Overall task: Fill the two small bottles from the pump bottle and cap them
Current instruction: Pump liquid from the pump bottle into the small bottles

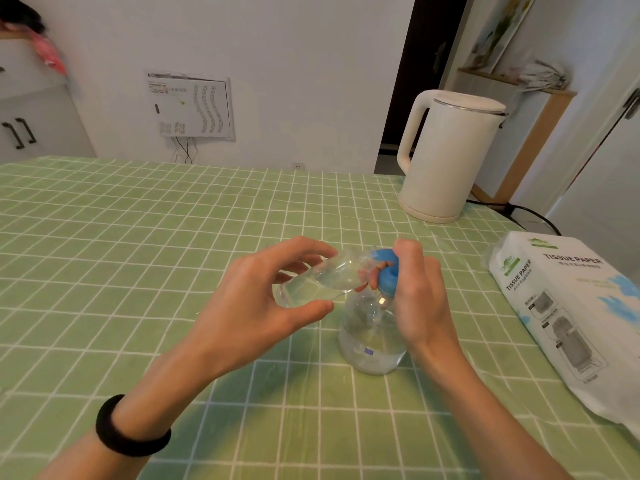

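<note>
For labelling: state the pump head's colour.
Blue; the pump head shows best in the head view.

Two grips were in view: one left grip (277, 292) and one right grip (415, 292). Bottles numbered two: one small bottle (318, 282), clear, at the centre, and one pump bottle (370, 344) just right of it, bearing one blue pump head (388, 275). One white kettle (446, 157) stood far right. One pack of tissue paper (571, 317) lay at the right edge. One black hair band (131, 431) circled the near left wrist. There was one surface (138, 254), covered in green check. Beyond it, far left, one cabinet (52, 109) showed two dark handles (27, 131). One white panel (194, 105) hung on the far wall, and one dark cord (533, 216) ran right of the kettle.
</note>
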The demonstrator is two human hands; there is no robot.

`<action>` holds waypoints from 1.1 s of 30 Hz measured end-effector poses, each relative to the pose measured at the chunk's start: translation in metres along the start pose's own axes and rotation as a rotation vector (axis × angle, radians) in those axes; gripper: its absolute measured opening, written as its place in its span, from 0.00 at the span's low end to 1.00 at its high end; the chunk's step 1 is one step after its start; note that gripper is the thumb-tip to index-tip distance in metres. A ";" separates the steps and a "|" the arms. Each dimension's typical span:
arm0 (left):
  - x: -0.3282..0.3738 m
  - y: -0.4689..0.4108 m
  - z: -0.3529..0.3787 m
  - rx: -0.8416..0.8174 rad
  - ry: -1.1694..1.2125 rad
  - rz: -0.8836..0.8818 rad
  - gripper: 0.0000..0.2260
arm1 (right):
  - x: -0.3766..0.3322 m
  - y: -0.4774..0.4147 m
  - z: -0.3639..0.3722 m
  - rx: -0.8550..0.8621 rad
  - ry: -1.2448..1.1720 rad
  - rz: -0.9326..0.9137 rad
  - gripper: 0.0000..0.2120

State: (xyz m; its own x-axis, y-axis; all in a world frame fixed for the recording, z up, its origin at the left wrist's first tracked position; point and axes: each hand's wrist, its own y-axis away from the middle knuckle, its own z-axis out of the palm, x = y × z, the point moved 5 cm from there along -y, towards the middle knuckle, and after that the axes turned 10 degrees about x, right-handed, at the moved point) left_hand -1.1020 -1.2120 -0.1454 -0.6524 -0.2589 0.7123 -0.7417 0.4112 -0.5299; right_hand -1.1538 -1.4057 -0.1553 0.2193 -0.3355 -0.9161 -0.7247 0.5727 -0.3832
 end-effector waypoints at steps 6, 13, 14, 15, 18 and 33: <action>0.002 0.001 0.001 -0.001 -0.005 0.014 0.23 | -0.004 0.002 0.000 0.000 0.059 -0.016 0.29; -0.002 0.000 0.000 0.005 0.012 0.000 0.24 | 0.000 0.002 0.001 0.012 0.060 0.012 0.34; -0.003 0.000 0.000 0.005 0.010 -0.003 0.24 | 0.001 0.001 0.001 0.011 0.060 0.025 0.33; -0.003 0.000 0.000 0.004 0.008 -0.004 0.24 | 0.001 0.000 0.001 0.010 0.054 0.036 0.32; -0.003 0.000 0.001 -0.008 0.003 0.003 0.24 | -0.002 -0.002 0.001 0.009 0.056 0.011 0.28; 0.000 0.001 0.001 -0.006 0.034 0.011 0.23 | -0.001 0.000 0.001 0.011 0.069 0.047 0.30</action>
State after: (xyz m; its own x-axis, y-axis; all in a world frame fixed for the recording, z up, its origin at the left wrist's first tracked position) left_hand -1.1031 -1.2127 -0.1470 -0.6551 -0.2243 0.7214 -0.7331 0.4196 -0.5352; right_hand -1.1531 -1.4047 -0.1549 0.1398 -0.3587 -0.9229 -0.7260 0.5967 -0.3419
